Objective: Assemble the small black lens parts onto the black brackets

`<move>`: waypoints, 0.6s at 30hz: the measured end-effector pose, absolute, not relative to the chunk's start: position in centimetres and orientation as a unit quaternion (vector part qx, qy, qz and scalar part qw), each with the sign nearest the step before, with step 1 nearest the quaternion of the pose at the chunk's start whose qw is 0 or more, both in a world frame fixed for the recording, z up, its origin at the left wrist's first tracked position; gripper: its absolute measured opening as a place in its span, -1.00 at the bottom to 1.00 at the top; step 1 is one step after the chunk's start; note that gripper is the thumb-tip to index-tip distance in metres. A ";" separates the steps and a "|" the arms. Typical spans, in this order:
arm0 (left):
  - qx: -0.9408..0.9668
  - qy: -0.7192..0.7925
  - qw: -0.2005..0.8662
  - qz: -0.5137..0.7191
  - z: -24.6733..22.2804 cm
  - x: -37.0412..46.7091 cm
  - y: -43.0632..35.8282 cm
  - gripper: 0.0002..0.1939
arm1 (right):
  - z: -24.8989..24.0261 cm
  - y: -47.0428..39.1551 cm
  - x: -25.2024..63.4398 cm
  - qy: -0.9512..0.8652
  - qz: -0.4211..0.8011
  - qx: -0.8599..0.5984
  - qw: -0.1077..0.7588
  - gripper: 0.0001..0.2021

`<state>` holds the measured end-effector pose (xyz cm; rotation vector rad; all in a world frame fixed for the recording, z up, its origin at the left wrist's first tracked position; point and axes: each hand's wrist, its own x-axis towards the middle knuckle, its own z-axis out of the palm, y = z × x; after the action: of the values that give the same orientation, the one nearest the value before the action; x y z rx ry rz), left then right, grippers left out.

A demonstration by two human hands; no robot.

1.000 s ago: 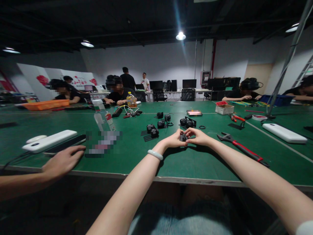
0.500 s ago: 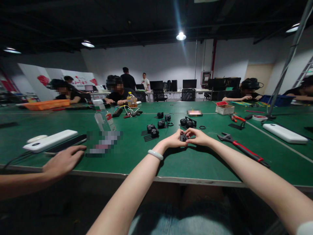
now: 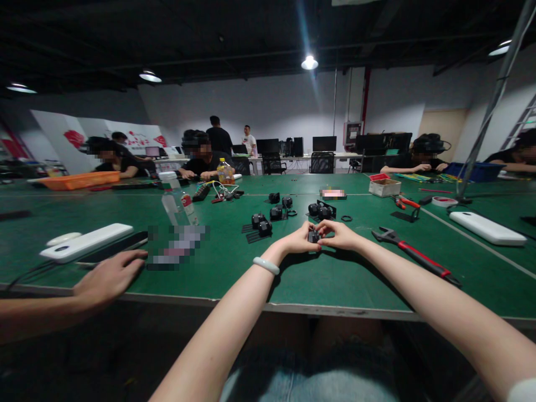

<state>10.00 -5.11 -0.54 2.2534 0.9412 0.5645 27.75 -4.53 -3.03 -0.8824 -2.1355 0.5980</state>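
Observation:
Between my two hands, just above the green table [image 3: 352, 290], is a small black part [image 3: 313, 237]. My left hand [image 3: 298, 239] grips it from the left, with a pale bracelet on that wrist. From the right, the fingertips of my right hand [image 3: 338, 234] pinch the same part. Several like black parts lie beyond: a pair with flat prongs [image 3: 262, 224] to the left, others [image 3: 276, 212] further back, and a cluster [image 3: 321, 210] right behind my hands. A black ring [image 3: 346, 218] lies right of that cluster.
An adjustable wrench [image 3: 419, 259] lies to the right, near a white power bank [image 3: 488, 229], red pliers [image 3: 408, 202] and a small box [image 3: 384, 187]. At left are another person's hand [image 3: 111, 276], a white device [image 3: 87, 242] and a clear bottle [image 3: 171, 198].

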 end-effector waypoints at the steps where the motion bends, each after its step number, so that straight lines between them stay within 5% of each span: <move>1: 0.854 0.356 0.311 0.216 -0.6 10.0 -5.1 -0.50 | -3.0 -4.5 27.7 -0.831 0.233 -0.344 0.369 -0.63; 18: 0.860 0.355 0.303 0.207 -0.7 9.9 -4.9 -0.47 | -3.2 -4.3 27.5 -0.831 0.223 -0.336 0.383 -0.63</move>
<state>9.87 -4.88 -0.69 2.2783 0.9419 0.5494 27.51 -4.28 -3.18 -0.8566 -2.1200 0.5699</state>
